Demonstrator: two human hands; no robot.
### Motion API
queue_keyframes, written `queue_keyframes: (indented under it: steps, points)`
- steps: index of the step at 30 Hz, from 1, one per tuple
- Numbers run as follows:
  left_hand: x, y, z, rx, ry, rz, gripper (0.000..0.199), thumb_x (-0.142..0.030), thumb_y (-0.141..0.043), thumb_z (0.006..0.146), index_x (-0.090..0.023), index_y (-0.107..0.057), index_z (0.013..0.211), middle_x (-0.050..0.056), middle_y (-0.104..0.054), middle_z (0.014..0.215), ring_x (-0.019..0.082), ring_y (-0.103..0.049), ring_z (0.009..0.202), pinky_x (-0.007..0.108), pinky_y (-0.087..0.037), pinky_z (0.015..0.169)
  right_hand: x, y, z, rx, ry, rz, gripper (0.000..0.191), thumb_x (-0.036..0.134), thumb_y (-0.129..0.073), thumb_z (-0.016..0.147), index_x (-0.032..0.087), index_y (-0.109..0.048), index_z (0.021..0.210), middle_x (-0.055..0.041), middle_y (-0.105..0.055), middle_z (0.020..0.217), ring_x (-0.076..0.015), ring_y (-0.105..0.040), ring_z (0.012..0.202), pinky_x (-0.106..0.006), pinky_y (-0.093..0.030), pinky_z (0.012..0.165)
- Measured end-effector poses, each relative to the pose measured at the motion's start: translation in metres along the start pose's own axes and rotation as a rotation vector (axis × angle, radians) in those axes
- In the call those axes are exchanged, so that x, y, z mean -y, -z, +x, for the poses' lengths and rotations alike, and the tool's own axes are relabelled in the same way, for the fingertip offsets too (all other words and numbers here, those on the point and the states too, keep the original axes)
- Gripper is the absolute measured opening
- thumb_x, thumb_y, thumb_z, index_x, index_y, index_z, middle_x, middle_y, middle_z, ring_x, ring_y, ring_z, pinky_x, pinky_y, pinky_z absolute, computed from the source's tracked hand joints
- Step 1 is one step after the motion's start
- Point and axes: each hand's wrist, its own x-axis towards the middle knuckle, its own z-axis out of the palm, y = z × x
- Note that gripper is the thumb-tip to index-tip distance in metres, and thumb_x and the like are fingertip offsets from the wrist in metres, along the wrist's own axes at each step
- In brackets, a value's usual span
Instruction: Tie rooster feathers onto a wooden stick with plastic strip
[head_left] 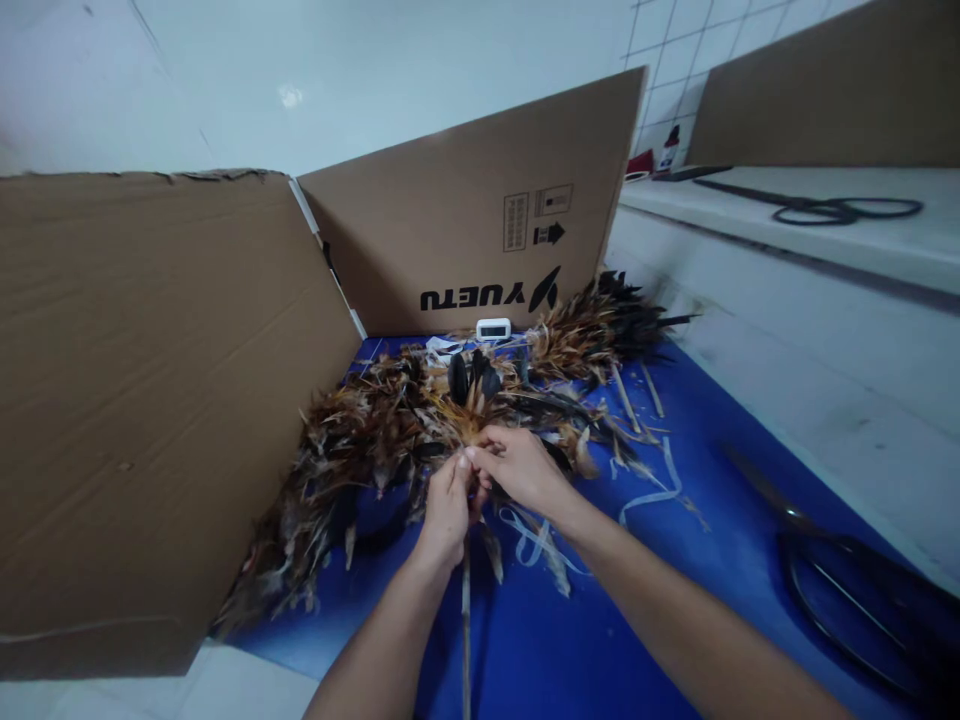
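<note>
A thin stick [466, 620] runs up from the bottom edge to my hands, with brown and black feathers [474, 395] fanned out at its upper end. My left hand [448, 505] is closed round the stick just below the feathers. Thumb and fingers of my right hand [521, 468] are pinched together at the feather bases, touching my left fingertips. Exactly what the right fingers grip is hidden. Loose brown feathers [375, 430] lie heaped behind and to the left of my hands.
Cardboard panels [165, 400] stand left and behind. A blue board [600, 620] covers the work surface. Large scissors [825, 560] lie at right, more scissors [817, 208] on a white ledge. A pale ribbon [660, 495], a small white display device [493, 329] and a dark feather bundle [607, 320] lie around.
</note>
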Motion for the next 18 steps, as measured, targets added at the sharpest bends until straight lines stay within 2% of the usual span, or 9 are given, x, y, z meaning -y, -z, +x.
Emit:
queue_keyframes:
  steps: [3, 5, 8, 11, 14, 18]
  points:
    - [-0.004, 0.003, 0.000, 0.020, -0.009, -0.027, 0.043, -0.057, -0.047, 0.078, -0.014, -0.051, 0.072, -0.005, -0.037, 0.050, 0.003, -0.026, 0.040, 0.014, -0.016, 0.036, 0.001, 0.014, 0.001, 0.021, 0.054, 0.016, 0.012, 0.029, -0.056, 0.074, 0.018, -0.062, 0.075, 0.0000, -0.065, 0.064, -0.0126, -0.060, 0.056, -0.023, -0.046, 0.055]
    - [-0.007, 0.005, 0.000, 0.033, -0.027, -0.042, 0.043, -0.055, -0.047, 0.079, -0.014, -0.049, 0.068, -0.005, -0.035, 0.048, 0.003, -0.024, 0.041, 0.014, -0.015, 0.036, 0.003, 0.029, 0.003, -0.027, 0.055, 0.049, 0.015, 0.030, -0.057, 0.073, 0.018, -0.063, 0.079, -0.0013, -0.067, 0.072, -0.0123, -0.060, 0.058, -0.023, -0.047, 0.057]
    - [-0.013, 0.009, 0.000, 0.043, -0.045, -0.072, 0.039, -0.052, -0.049, 0.079, -0.014, -0.050, 0.070, -0.003, -0.042, 0.057, 0.003, -0.027, 0.044, 0.013, -0.014, 0.037, 0.004, 0.055, 0.004, -0.115, 0.017, 0.039, 0.016, 0.031, -0.058, 0.071, 0.017, -0.063, 0.078, -0.0019, -0.065, 0.069, -0.0127, -0.060, 0.056, -0.024, -0.047, 0.056]
    - [-0.017, 0.012, 0.000, 0.042, -0.040, -0.104, 0.037, -0.051, -0.052, 0.079, -0.014, -0.051, 0.073, -0.002, -0.045, 0.063, 0.002, -0.029, 0.045, 0.013, -0.014, 0.037, -0.003, 0.074, 0.001, -0.130, -0.005, -0.083, 0.016, 0.032, -0.057, 0.072, 0.018, -0.064, 0.075, -0.0006, -0.063, 0.061, -0.0140, -0.059, 0.056, -0.024, -0.044, 0.054]
    - [-0.021, 0.014, 0.000, 0.027, -0.025, -0.135, 0.037, -0.051, -0.055, 0.076, -0.014, -0.052, 0.076, -0.003, -0.044, 0.062, 0.002, -0.029, 0.044, 0.013, -0.014, 0.037, -0.017, 0.082, -0.004, -0.059, -0.015, -0.279, 0.016, 0.031, -0.055, 0.074, 0.020, -0.066, 0.075, 0.0010, -0.063, 0.059, -0.0141, -0.059, 0.056, -0.024, -0.042, 0.053]
    - [-0.025, 0.017, -0.001, 0.010, -0.031, -0.156, 0.036, -0.050, -0.056, 0.076, -0.014, -0.052, 0.077, -0.003, -0.043, 0.060, 0.002, -0.029, 0.043, 0.013, -0.014, 0.037, -0.038, 0.078, -0.007, 0.110, 0.005, -0.505, 0.014, 0.024, -0.053, 0.074, 0.022, -0.067, 0.073, 0.0011, -0.064, 0.062, -0.0147, -0.059, 0.058, -0.025, -0.041, 0.055]
